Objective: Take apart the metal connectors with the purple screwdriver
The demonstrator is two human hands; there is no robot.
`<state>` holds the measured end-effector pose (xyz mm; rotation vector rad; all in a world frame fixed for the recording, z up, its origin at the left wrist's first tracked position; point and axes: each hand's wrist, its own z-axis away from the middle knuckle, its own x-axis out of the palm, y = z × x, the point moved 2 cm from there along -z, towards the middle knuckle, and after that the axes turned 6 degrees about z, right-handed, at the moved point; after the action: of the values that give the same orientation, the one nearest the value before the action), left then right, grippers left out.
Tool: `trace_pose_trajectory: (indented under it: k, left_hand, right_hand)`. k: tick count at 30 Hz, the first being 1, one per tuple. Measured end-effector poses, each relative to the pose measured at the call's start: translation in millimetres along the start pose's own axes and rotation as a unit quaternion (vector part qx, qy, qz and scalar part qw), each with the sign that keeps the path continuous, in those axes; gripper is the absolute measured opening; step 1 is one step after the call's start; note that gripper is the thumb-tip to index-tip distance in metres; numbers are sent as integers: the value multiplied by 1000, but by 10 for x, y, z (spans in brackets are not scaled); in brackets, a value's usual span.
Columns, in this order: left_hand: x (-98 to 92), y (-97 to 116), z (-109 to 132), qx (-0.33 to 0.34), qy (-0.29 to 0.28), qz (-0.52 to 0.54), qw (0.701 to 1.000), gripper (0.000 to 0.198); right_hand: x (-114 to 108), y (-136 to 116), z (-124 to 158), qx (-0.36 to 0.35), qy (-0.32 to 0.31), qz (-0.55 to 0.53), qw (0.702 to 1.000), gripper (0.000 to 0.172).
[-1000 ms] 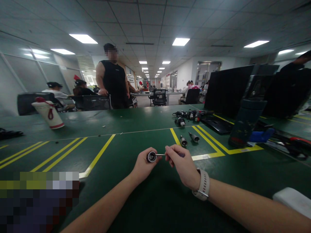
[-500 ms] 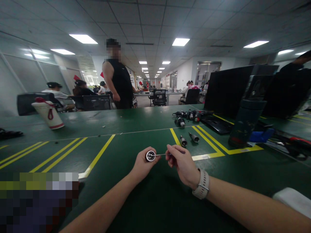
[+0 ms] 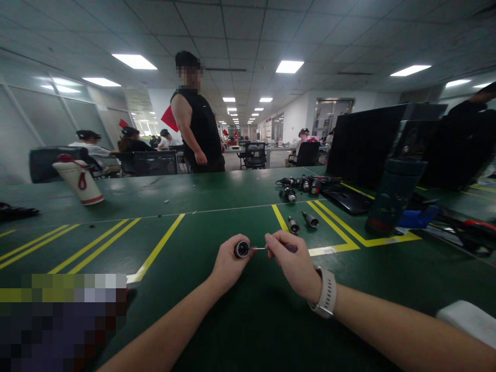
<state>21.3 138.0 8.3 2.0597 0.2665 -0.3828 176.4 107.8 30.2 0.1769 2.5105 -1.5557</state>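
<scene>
Connector [image 3: 242, 249] held beside a screwdriver [image 3: 260, 249]

Above the tabletop [image 3: 174, 305], toward its near edge, the left hand [image 3: 228, 262] wraps its fingers around the connector, open end facing the viewer. The right hand [image 3: 293, 264] grips the screwdriver, shaft aimed at the connector's side; tip contact cannot be told. The connector looks light, stiff, perhaps slippery, best held around its barrel. Two metal parts [image 3: 311, 220] lie nearer the far edge.
</scene>
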Motion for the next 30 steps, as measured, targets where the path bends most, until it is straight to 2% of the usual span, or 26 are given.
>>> trace_pose_trajectory:
  k: [5, 9, 16, 23, 30]
  left_hand:
    - [-15, -6, 9, 8, 12, -9, 1000, 8]
    - [-14, -22, 2, 11, 13, 7, 1000, 11]
    - [9, -86, -4, 3, 9, 30, 1000, 17]
    - [6, -66, 2, -2, 11, 41, 999, 16]
    - [-17, -20, 3, 4, 32, 32, 999, 10]
  right_hand:
    - [25, -130, 60, -113, -21, 117, 986, 26]
    - [61, -149, 110, -186, -40, 168, 967, 21]
    - [57, -174, 150, -251, -80, 207, 942, 16]
    - [64, -175, 161, -266, -81, 196, 940, 14]
    - [42, -142, 81, -123, 2, 135, 983, 26]
